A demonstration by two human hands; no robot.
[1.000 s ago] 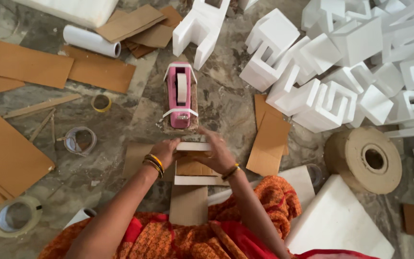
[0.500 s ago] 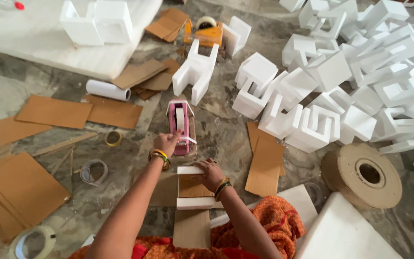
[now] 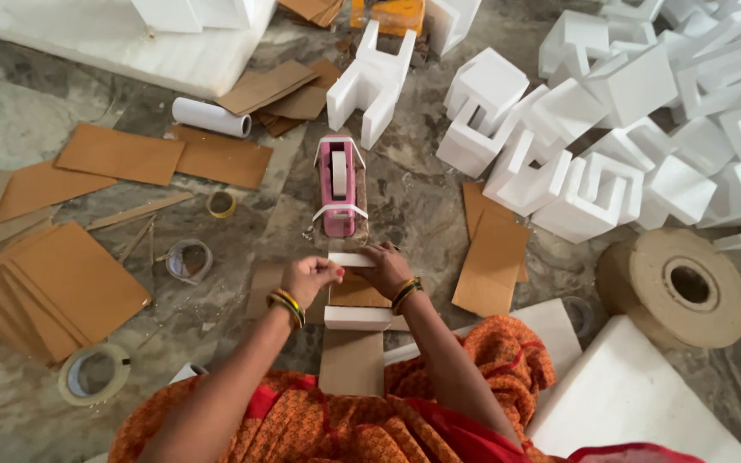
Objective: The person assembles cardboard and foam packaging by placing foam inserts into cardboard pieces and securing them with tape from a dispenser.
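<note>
The left hand [image 3: 306,279] and the right hand [image 3: 385,267] meet just on the near side of the pink tape dispenser [image 3: 339,185], which stands on the stone floor [image 3: 413,201]. Both rest on a small assembly: a brown cardboard strip [image 3: 355,293] with a white foam block [image 3: 351,259] at its far end and another white foam bar [image 3: 358,318] across it nearer the person.

The left fingers are curled together against the far block's left end; the right fingers press down on its right end, closed over it rather than spread.

Judging by how things lie, the foam pieces already sit on the card, while taping looks not yet done: no tape strip shows in either hand. Beyond and right of the dispenser lies a heap of foam shapes [image 3: 593,193]; left of it, cardboard sheets [image 3: 70,279] and tape rolls [image 3: 189,260].
</note>
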